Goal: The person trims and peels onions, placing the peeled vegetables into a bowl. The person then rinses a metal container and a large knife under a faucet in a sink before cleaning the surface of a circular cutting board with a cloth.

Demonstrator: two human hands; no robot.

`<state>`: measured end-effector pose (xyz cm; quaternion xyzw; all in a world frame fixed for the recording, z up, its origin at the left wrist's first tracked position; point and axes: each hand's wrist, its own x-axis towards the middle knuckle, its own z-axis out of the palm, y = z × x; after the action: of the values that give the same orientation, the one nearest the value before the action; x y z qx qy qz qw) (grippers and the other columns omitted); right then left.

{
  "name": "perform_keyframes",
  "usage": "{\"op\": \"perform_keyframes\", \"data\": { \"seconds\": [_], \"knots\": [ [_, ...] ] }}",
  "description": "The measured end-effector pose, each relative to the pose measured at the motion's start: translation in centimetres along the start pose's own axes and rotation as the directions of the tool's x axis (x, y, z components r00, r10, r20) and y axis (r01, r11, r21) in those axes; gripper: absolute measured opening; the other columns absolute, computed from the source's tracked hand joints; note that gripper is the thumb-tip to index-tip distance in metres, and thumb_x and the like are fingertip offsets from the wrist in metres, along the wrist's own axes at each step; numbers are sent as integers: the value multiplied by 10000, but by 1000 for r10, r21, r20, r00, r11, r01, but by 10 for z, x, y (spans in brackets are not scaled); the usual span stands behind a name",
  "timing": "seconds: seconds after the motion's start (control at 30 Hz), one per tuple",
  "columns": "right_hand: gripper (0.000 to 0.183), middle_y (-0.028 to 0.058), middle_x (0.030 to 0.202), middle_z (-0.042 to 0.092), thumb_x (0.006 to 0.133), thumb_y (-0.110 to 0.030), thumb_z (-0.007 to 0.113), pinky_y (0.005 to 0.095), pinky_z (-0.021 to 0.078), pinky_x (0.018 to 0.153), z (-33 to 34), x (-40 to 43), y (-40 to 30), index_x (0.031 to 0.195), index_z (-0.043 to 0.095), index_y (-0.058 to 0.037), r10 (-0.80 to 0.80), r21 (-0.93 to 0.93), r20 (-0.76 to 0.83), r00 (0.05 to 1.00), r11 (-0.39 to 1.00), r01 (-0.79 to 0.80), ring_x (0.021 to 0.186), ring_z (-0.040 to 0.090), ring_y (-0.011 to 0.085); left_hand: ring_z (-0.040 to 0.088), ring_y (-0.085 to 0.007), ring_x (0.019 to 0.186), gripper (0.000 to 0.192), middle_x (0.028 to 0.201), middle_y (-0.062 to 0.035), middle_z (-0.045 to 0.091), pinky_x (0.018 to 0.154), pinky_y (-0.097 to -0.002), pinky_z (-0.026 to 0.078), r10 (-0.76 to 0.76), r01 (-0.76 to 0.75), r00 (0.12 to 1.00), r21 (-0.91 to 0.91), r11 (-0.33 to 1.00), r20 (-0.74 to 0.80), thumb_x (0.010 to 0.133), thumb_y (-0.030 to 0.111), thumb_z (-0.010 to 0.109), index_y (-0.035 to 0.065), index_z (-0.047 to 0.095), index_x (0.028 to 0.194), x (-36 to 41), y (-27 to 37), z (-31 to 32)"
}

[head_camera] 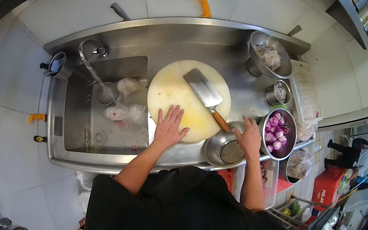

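My left hand (170, 127) lies with fingers spread on the lower left of a round white cutting board (172, 81). A cleaver (203, 87) with a wooden handle rests on the board, its handle end over the rim of a metal colander (213, 151). My right hand (249, 138) is at the right side of that colander, fingers apart; whether it touches the rim I cannot tell. Right of it stands a metal bowl (292, 147) of peeled purple onions (275, 132). In the sink at left, water runs from the faucet (82, 51) over a small metal container (107, 93) and plastic-wrapped food (127, 114).
At the right stand a perforated colander (285, 70) with pale scraps, a small metal pot (274, 93) and a plastic container (304, 91). A metal holder with utensils (62, 70) is at the sink's back left corner. A person (356, 158) bends by a red cooler (328, 184).
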<state>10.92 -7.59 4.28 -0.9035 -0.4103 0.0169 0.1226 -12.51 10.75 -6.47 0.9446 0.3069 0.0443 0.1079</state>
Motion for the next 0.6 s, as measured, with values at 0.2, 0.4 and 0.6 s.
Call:
{"op": "perform_keyframes", "data": {
  "seconds": [0.2,0.4,0.6],
  "knots": [
    [419,221,1229,581,766,-55,621,469,490,914,46,-4,73,1183,648,-29,-45,-79,274,961,994,70,1144,569,373,186,-301,1481,742,1574,-129,282,1173,-597,94,-52,51,998,-76,996,-19,929,523,486,48,353,1484,-8,-12,0],
    [443,250,1158,603,782,-244,758,478,464,931,47,19,-6,1109,632,27,-156,265,110,982,956,122,1078,578,414,171,-324,1482,720,1569,-139,289,1170,-603,89,179,-179,983,0,984,27,942,486,481,23,350,1479,5,-8,14],
    [425,272,1023,620,761,-213,714,488,492,849,83,45,-47,1098,581,10,-75,249,272,959,969,6,963,603,442,233,-283,1472,807,1560,-116,331,1191,-557,125,231,-225,971,-104,969,52,857,603,570,104,404,1469,79,-113,-24]
  ]
}}
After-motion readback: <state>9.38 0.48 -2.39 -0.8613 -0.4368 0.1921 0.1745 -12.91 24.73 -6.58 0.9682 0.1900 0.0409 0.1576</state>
